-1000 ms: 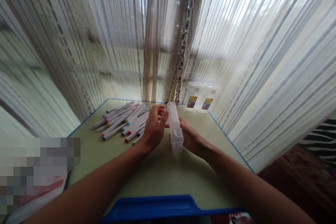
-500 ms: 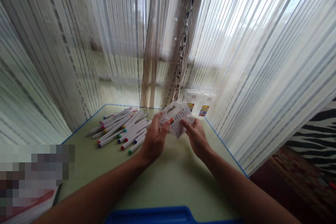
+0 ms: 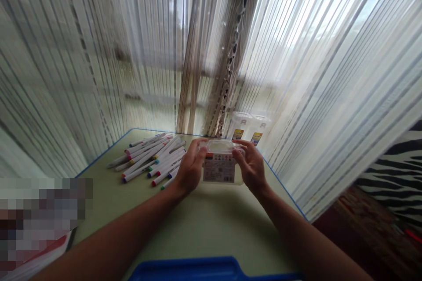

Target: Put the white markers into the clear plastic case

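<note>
Between my two hands, a clear plastic marker case [image 3: 219,169] is held upright above the green tabletop [image 3: 227,224]. Its printed label faces me, and a handle runs along its top. My left hand [image 3: 191,164] grips the left side with the thumb on the near face. On the opposite side, my right hand [image 3: 250,164] grips the case's upper right corner, thumb toward me. Left of my left hand lies a loose pile of white markers [image 3: 154,156] with caps or ends in several colours.
Two more clear cases [image 3: 246,125] with yellow labels stand at the far edge, beside the striped string curtain [image 3: 148,52]. A blue tray edge [image 3: 187,268] lies at the near side. A zebra-striped cloth [image 3: 395,175] is off to the right.
The case has turned from a tilted position to level, with its label now squarely facing me. My right hand has shifted up to its upper corner. The marker pile stays put.
</note>
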The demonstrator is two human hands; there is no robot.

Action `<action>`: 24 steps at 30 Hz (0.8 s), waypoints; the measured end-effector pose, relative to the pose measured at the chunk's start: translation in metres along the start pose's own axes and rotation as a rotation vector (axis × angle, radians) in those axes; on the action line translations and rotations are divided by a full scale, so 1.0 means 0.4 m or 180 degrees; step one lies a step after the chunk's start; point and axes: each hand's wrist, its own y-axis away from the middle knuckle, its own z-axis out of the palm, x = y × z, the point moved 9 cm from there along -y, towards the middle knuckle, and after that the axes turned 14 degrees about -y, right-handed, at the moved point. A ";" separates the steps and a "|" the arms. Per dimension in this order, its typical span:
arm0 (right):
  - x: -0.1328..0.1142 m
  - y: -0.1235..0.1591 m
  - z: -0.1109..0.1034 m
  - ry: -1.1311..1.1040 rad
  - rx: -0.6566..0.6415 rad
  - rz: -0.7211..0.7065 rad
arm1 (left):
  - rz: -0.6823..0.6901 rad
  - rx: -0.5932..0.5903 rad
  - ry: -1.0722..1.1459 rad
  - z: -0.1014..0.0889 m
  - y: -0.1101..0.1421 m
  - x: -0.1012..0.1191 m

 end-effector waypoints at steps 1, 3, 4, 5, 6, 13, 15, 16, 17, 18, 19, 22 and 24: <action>-0.008 0.005 0.002 0.0100 0.0015 -0.0109 | -0.0096 -0.0003 0.0073 0.002 -0.003 -0.009; -0.016 0.013 0.007 0.0264 0.0021 -0.0219 | -0.0375 -0.0093 0.0350 0.015 -0.005 -0.030; -0.012 0.016 0.009 0.0270 0.0009 -0.0193 | -0.0522 -0.0146 0.0498 0.024 -0.004 -0.039; -0.003 0.018 0.012 0.0188 -0.0014 -0.0098 | -0.0647 -0.0171 0.0611 0.030 -0.003 -0.046; 0.010 0.020 0.016 0.0007 -0.0038 0.0055 | -0.0739 -0.0151 0.0672 0.032 -0.002 -0.051; 0.103 0.047 0.086 -0.1379 -0.0239 0.1552 | -0.0735 0.0202 0.0660 0.006 -0.009 -0.055; 0.103 0.055 0.106 -0.1426 -0.0381 0.1749 | -0.0708 0.0304 0.0624 -0.005 -0.014 -0.059; 0.101 0.058 0.111 -0.1460 -0.0405 0.1796 | -0.0705 0.0337 0.0612 -0.009 -0.017 -0.062; 0.099 0.060 0.113 -0.1491 -0.0403 0.1816 | -0.0706 0.0348 0.0609 -0.012 -0.018 -0.065; 0.098 0.061 0.113 -0.1507 -0.0388 0.1811 | -0.0708 0.0348 0.0615 -0.014 -0.020 -0.068; 0.098 0.060 0.109 -0.1500 -0.0361 0.1768 | -0.0698 0.0342 0.0627 -0.015 -0.021 -0.070; 0.101 0.052 0.083 -0.1310 -0.0219 0.1463 | -0.0610 0.0367 0.0642 -0.020 -0.022 -0.070; 0.106 0.045 0.056 -0.1049 -0.0066 0.1249 | -0.0549 0.0427 0.0671 -0.025 -0.022 -0.069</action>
